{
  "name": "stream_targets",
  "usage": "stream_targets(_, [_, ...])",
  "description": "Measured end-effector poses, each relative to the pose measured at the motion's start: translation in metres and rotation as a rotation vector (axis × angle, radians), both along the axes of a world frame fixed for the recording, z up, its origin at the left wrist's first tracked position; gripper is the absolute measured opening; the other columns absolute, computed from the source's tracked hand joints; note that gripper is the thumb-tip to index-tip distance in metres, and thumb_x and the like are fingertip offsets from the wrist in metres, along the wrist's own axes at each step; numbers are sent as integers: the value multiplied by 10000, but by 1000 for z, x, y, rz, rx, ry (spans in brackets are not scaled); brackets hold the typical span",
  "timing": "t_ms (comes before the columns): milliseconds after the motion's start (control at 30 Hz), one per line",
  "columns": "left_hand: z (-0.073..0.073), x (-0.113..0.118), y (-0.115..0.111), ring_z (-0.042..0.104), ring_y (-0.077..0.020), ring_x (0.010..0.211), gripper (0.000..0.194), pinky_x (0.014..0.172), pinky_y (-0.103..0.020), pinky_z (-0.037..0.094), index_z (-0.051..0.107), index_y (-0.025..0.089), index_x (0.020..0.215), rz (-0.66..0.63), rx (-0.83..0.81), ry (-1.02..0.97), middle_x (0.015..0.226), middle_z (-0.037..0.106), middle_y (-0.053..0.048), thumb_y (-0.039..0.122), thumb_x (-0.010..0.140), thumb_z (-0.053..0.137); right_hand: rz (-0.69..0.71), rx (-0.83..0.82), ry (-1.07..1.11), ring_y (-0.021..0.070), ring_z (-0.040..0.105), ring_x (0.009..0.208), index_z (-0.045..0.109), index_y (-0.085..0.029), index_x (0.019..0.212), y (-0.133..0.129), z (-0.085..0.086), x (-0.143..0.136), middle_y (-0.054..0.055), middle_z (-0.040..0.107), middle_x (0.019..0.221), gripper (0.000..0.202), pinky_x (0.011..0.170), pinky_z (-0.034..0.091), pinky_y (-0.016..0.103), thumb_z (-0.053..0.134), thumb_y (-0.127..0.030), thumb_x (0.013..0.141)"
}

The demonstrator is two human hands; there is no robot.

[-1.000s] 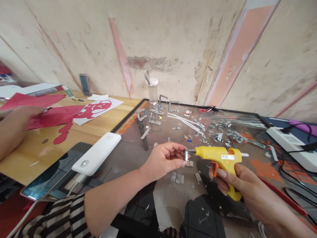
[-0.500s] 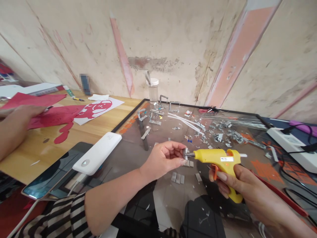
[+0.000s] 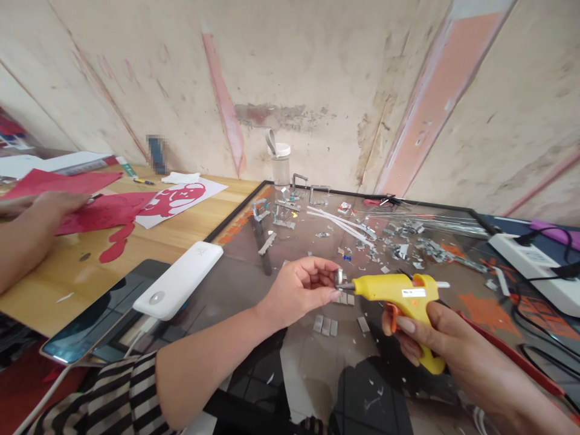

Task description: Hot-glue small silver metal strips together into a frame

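My left hand point(image 3: 302, 284) pinches a small silver-grey piece point(image 3: 339, 277) between thumb and fingertips, above the dark tabletop. Wrapped round the handle of a yellow hot glue gun point(image 3: 390, 287) is my right hand point(image 3: 430, 332), with fingers by the orange trigger. The gun's nozzle points left and meets the lower part of the small piece, or lies just in front of it. A clear glue stick point(image 3: 443, 284) pokes out of the gun's back. Several flat grey pieces point(image 3: 325, 325) lie on the tabletop below my hands.
Grey scraps point(image 3: 410, 228) and white glue sticks point(image 3: 342, 225) lie beyond my hands. A lidded jar point(image 3: 281, 166) stands by the wall. At right is a power strip point(image 3: 539, 266) with cables; at left, a white power bank point(image 3: 179, 281), a phone point(image 3: 106, 308) and a co-worker's hand point(image 3: 49, 217) on red paper.
The small grey piece has turned in my left fingers, and the gun's nozzle has shifted slightly down and left against it. The co-worker's hand has moved slightly on the red paper.
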State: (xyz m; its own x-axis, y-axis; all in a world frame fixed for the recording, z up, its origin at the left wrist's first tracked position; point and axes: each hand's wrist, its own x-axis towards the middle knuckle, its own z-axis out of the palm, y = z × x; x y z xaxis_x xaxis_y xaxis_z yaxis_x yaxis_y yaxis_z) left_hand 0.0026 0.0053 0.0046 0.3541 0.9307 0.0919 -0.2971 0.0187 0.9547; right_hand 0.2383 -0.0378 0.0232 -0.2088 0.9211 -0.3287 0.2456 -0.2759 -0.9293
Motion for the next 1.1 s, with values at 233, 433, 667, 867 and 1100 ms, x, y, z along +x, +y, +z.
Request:
stream_targets(233, [2,1,-4,619,-112,688,344,660,-247,503,604,117,956,-59,-44,-8,776,664,-41,117,637,734,-49,2,63,120,422,511,567,-160,794,1,-4,0,-12,494,561,407,493,315,248,608,-560,729])
stream_targets(433, [1,1,-3,625,-121,701,345,668,-258,506,612,126,953,-44,-37,-1,788,673,-42,128,633,740,-39,-10,70,123,416,517,561,-162,790,1,-3,0,-13,483,561,402,501,319,257,602,-558,736])
stream_targets(667, [0,1,-2,628,-123,707,353,664,-253,509,607,117,956,-33,-37,5,790,673,-46,127,630,742,-50,-15,81,113,415,514,564,-159,796,1,-3,2,-17,488,555,394,493,320,243,619,-544,731])
stream_targets(867, [1,2,-4,619,-96,688,317,667,-229,506,603,111,944,-75,-28,1,780,674,-43,92,649,717,-63,-18,127,97,409,506,575,-159,788,2,-4,0,-17,497,578,358,486,323,235,631,-510,740])
stream_targets(1100, [2,2,-3,631,-123,695,348,670,-260,514,616,123,940,-35,-38,9,766,674,-36,110,616,742,-36,-27,110,112,409,515,553,-159,760,0,-3,-1,-18,476,562,359,502,319,252,618,-511,750])
